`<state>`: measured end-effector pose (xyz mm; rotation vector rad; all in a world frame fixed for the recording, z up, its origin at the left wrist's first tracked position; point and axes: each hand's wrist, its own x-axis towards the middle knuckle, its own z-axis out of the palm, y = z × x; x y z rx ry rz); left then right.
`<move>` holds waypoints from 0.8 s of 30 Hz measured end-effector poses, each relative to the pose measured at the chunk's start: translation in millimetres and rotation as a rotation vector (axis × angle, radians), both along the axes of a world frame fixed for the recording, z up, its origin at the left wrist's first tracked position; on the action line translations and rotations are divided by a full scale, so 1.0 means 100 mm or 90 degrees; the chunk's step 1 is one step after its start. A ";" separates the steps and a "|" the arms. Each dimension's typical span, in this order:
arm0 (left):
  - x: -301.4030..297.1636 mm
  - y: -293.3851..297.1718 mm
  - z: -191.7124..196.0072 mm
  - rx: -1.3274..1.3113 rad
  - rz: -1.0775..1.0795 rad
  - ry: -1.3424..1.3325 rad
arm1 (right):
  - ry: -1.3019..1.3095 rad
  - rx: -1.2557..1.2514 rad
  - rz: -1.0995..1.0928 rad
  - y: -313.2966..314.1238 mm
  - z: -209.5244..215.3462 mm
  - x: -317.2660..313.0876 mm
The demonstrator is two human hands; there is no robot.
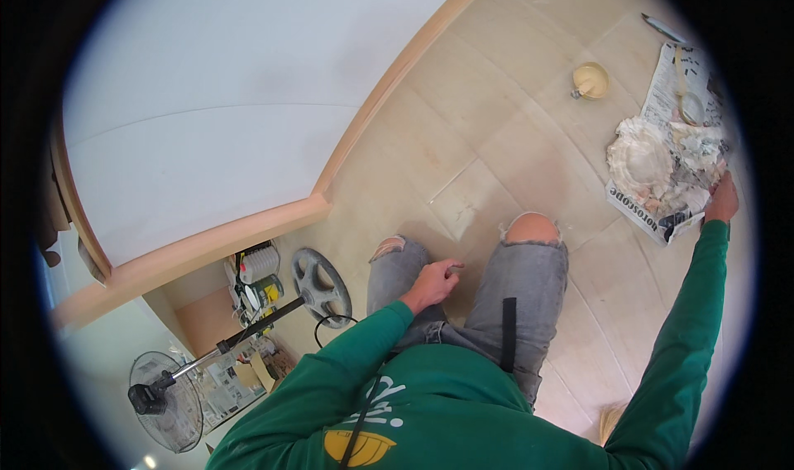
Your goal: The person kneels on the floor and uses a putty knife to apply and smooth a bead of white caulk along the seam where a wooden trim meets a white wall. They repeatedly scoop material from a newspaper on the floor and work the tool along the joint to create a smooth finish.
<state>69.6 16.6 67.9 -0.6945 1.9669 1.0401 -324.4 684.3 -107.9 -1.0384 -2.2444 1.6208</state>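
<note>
The front of a green sweatshirt (459,412) lies nearest the camera, with white lettering and a yellow emblem on it and a thin dark cord running across. Below it spread two legs in grey jeans (529,304), torn at both knees, with a black strap (509,333) lying over the right thigh.

The left hand (432,284) is at the inner side of the left thigh, near the knee; its grip is loose, fingers a little bent and apart, with nothing visible in it. The right arm stretches far out to the right, and the right hand (723,199) is at the outer edge of a crumpled, whitish mass (645,160). Its fingertips are partly hidden there, so I cannot tell whether that grip is clamped on the mass or only touching it.

The mass lies on a printed newspaper sheet (662,81) on the tiled floor (471,139), to the right of the right knee. Farther up the sheet sits a pale ring-shaped item (692,107). Just beyond the sheet's far end is a slim, dark-edged tool (663,28), and to its left a round tan container (590,81) with beige contents.

On the left, a standing fan (222,347) leans across the view, its spoked grey base near the left knee. Behind it, a ribbed pale jug (261,261) stands near a wood-edged white panel (223,98).
</note>
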 end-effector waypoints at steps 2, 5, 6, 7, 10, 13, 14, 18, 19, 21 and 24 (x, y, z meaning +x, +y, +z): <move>0.13 -0.09 0.19 -0.040 0.023 -0.020 | -0.131 0.058 0.079 -0.78 0.17 0.11; 0.07 -0.04 0.09 -0.046 -0.002 -0.027 | -0.212 0.064 0.097 -0.67 0.26 0.05; 0.08 -0.04 0.07 -0.048 -0.010 -0.021 | -0.218 0.179 0.113 -0.66 0.24 0.04; 0.10 -0.05 0.05 -0.051 -0.018 -0.015 | -0.224 0.292 0.131 -0.66 0.21 0.03; 0.14 -0.08 -0.05 -0.051 -0.041 0.022 | -0.175 0.438 0.141 -0.44 0.05 0.02; 0.22 -0.14 -0.01 -0.074 -0.040 0.022 | -0.141 0.469 0.138 -0.50 -0.10 0.09; 0.26 -0.18 0.03 -0.086 -0.037 0.013 | -0.138 0.477 0.137 -0.59 -0.14 0.13; 0.02 -0.06 -0.08 -0.047 -0.080 0.094 | -0.100 0.070 0.164 -0.03 -0.17 0.05; 0.09 -0.10 -0.11 -0.030 -0.083 0.104 | -0.119 0.119 0.181 -0.08 -0.16 0.04; 0.16 -0.12 -0.07 -0.006 -0.005 0.017 | -0.143 0.214 0.188 -0.26 -0.09 0.06; 0.20 -0.16 -0.04 -0.047 0.010 -0.009 | -0.132 0.298 0.152 -0.61 0.19 0.08</move>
